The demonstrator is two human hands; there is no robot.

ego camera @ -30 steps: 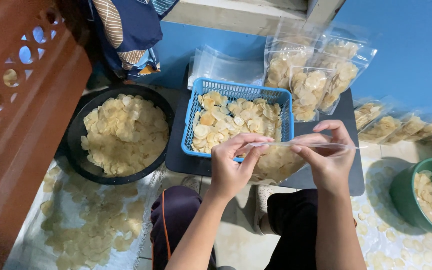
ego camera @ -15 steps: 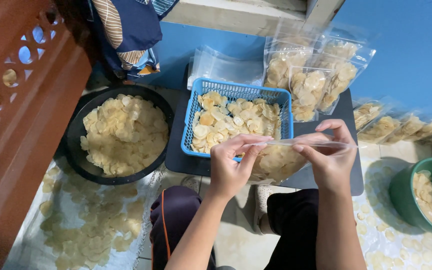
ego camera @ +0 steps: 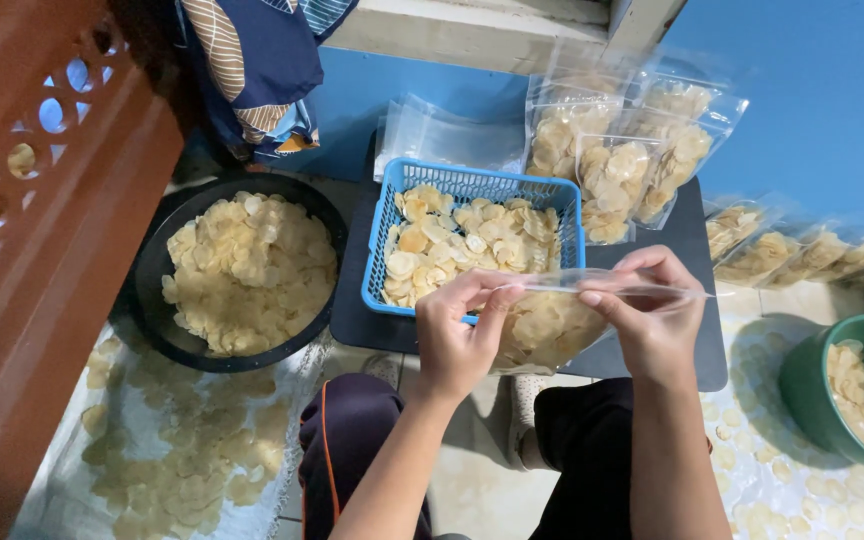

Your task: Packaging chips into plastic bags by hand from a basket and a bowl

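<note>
Your left hand (ego camera: 457, 335) and right hand (ego camera: 652, 320) are raised palms-in, each pinching the top edge of a clear bag of chips (ego camera: 547, 325), held between them above your knees. Black basin (ego camera: 157, 300) of chips at 9 o'clock of the bag, blue basket (ego camera: 472, 183) at 11, filled bags (ego camera: 617, 160) at 12, green bowl (ego camera: 802, 380) at 3, cut off by frame edge. Bag's lower part hidden behind your hands.

hands (ego camera: 552, 330): 2 | blue basket (ego camera: 472, 180): 1 | black basin (ego camera: 152, 270): 1 | green bowl (ego camera: 802, 385): 1 | held chip bag (ego camera: 547, 335): 1
</note>
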